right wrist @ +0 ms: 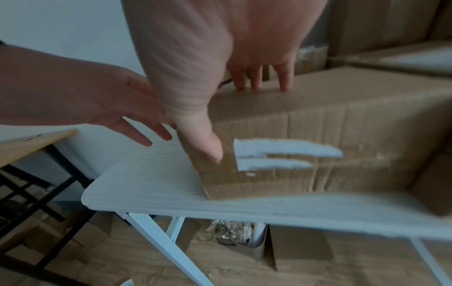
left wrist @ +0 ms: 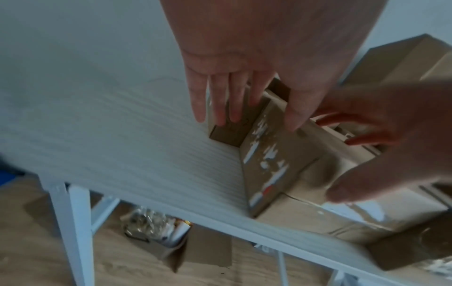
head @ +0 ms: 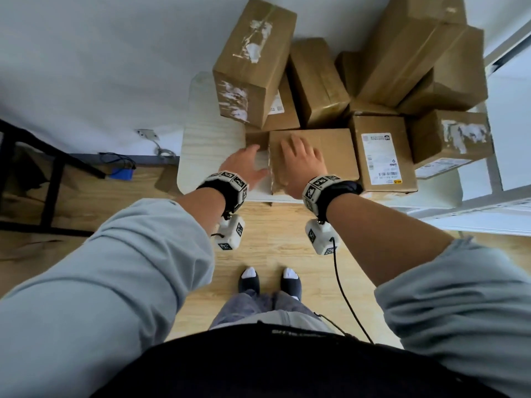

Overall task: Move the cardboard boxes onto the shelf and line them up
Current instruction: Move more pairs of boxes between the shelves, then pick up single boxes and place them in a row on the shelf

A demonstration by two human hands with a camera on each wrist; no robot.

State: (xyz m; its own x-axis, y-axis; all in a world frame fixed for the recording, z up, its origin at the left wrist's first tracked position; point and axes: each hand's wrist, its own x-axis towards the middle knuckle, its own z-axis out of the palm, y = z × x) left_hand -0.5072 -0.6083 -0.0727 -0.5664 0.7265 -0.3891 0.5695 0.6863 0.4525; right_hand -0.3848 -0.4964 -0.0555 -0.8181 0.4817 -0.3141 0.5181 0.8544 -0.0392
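Several brown cardboard boxes crowd a white table [head: 209, 139]. The nearest one, a wide box [head: 330, 150], sits at the table's front edge. My right hand [head: 298, 162] lies on its top near the left end. In the right wrist view the right hand [right wrist: 234, 120] has its fingers straight across the top of the box [right wrist: 342, 120] and its thumb down the near left corner. My left hand [head: 247, 162] hovers open beside the box's left face. The left hand [left wrist: 254, 108] points its straight fingers at a small darker box [left wrist: 229, 133] behind.
Taller boxes [head: 253, 61] are stacked behind and to the right, one with a shipping label [head: 379, 156]. A white metal shelf frame [head: 494, 173] stands at the right. A black-framed desk [head: 51, 173] is at the left. Cardboard and a bag [left wrist: 156, 228] lie under the table.
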